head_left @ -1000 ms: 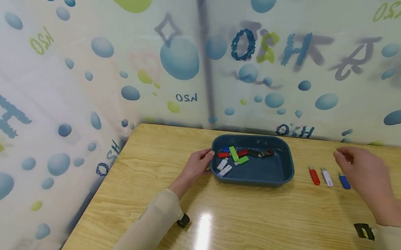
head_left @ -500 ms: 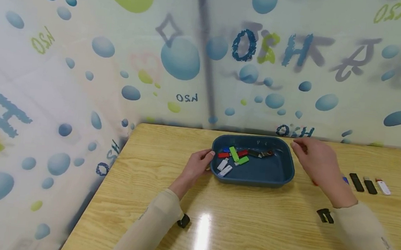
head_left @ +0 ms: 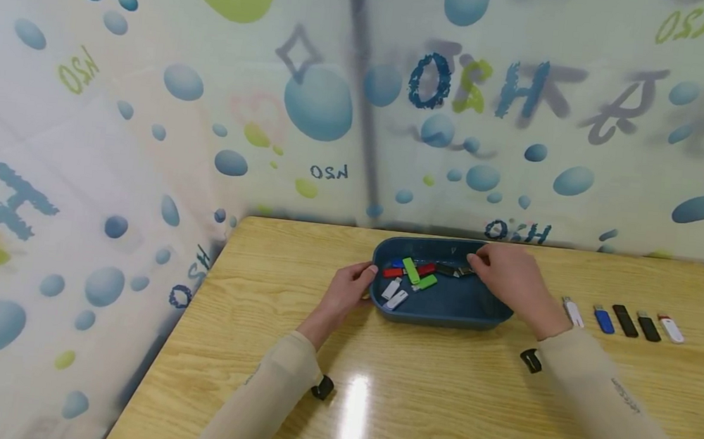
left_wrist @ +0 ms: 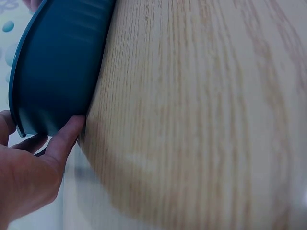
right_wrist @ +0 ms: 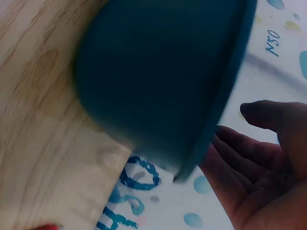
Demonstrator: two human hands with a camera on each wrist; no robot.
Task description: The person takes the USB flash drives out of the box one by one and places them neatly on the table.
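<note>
A dark blue tray sits mid-table with several USB drives inside: green, red, white and dark ones. My left hand grips the tray's left rim; the left wrist view shows its thumb against the tray wall. My right hand reaches over the tray's right end, fingertips by the dark drives. In the right wrist view the right hand has loose, extended fingers holding nothing beside the tray rim.
A row of drives lies on the wooden table right of the tray: white, blue, two black, and white with red. A printed plastic sheet walls the back and left.
My right hand has moved left from the row of drives on the table to above the tray's right end, uncovering that row. The left hand and the tray have stayed put.
</note>
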